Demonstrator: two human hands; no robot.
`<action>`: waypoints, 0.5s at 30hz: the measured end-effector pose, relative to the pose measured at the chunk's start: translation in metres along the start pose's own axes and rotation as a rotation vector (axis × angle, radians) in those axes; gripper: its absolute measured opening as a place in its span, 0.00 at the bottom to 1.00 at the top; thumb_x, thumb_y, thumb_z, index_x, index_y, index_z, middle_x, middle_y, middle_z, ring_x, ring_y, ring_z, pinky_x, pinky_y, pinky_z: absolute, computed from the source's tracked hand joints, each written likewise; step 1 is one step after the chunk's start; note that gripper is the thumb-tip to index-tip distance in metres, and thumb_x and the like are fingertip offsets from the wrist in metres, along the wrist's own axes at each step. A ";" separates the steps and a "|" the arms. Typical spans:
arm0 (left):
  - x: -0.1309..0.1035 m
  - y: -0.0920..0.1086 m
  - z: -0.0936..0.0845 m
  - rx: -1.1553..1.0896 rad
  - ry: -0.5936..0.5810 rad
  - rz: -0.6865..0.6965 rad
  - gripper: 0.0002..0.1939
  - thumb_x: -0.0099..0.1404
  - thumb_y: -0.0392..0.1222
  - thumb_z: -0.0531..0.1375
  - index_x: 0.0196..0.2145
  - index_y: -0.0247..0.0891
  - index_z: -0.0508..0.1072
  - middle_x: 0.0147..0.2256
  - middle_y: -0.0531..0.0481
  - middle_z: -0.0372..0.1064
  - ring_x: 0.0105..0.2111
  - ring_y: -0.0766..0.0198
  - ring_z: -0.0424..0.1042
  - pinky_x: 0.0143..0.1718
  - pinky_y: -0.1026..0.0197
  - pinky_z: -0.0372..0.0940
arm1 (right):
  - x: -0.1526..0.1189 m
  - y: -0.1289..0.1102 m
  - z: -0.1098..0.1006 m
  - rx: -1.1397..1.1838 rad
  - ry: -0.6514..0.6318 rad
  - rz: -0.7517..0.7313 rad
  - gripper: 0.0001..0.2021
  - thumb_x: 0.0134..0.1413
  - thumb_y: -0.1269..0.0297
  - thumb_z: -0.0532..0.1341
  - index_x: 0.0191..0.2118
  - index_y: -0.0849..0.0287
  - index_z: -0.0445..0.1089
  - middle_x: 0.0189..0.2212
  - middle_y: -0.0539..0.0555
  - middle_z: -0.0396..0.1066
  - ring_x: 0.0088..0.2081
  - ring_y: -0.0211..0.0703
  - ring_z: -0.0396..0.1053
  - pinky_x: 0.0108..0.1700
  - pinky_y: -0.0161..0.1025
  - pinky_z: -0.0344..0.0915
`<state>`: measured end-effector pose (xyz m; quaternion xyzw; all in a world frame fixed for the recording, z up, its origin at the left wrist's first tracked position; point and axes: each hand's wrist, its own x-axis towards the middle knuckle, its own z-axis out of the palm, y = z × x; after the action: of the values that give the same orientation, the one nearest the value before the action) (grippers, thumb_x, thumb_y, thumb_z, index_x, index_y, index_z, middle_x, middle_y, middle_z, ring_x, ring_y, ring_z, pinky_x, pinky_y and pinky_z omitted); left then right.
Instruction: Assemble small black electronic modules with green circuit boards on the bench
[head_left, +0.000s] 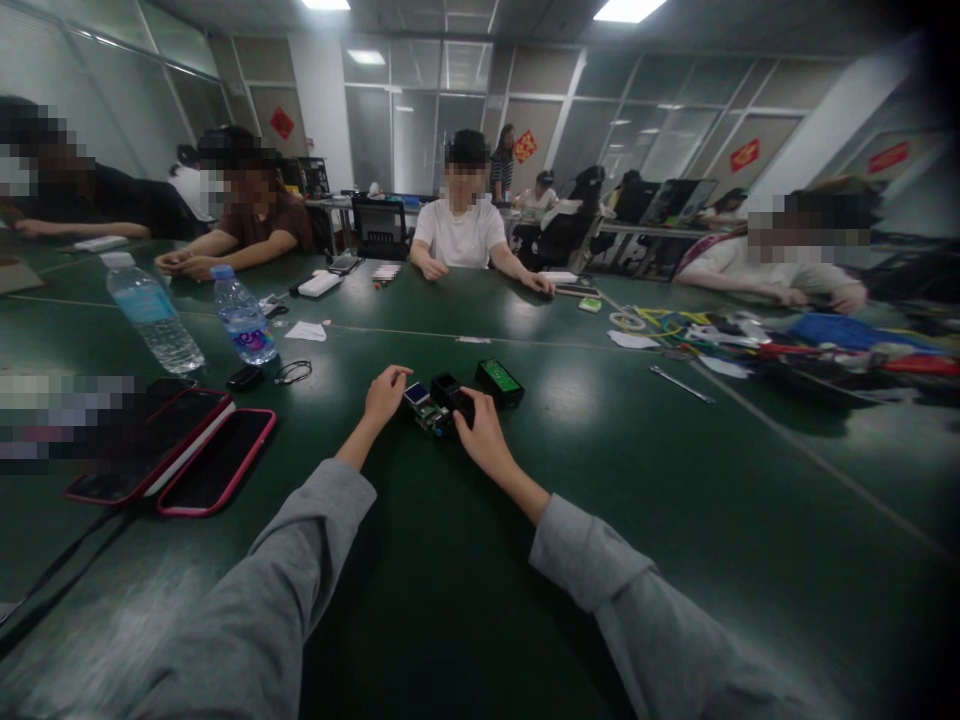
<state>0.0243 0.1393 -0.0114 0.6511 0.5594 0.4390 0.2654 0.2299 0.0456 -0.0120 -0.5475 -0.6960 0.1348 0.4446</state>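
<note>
Free glossy dark-green bench [675, 480] beside the right hand [482, 425], black green-faced rectangular case [500, 382] just beyond, two clear plastic bottles [244, 315] obstructing forward-left, tangled multicoloured cables [694, 332] farther right

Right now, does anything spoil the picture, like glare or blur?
In the head view: pale glare on the green table; washed-out ceiling lights; a dark upper-right corner; stretched outer edges; and a circuit board by the left hand, too soft for fine detail.

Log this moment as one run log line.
left hand: beside screened circuit board, contact unclear | right hand: touching black casing | nearby: green-faced black box | rest: pink-edged phone left, wrench right
</note>
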 end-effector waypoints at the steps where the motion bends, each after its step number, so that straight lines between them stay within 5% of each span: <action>1: 0.000 0.000 0.000 0.004 -0.003 0.000 0.14 0.67 0.42 0.51 0.43 0.40 0.75 0.30 0.49 0.72 0.27 0.63 0.68 0.32 0.60 0.62 | 0.000 -0.001 0.000 -0.006 -0.002 0.003 0.22 0.58 0.66 0.55 0.58 0.59 0.59 0.51 0.61 0.60 0.54 0.52 0.63 0.58 0.55 0.62; 15: -0.002 0.003 -0.001 -0.001 -0.007 -0.006 0.14 0.67 0.42 0.51 0.43 0.39 0.75 0.30 0.49 0.71 0.28 0.63 0.68 0.33 0.60 0.61 | 0.001 -0.002 0.000 -0.026 -0.010 0.005 0.22 0.58 0.67 0.55 0.58 0.61 0.59 0.51 0.62 0.59 0.54 0.52 0.62 0.59 0.56 0.61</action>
<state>0.0248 0.1366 -0.0083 0.6509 0.5600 0.4362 0.2692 0.2286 0.0452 -0.0098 -0.5545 -0.6985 0.1295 0.4334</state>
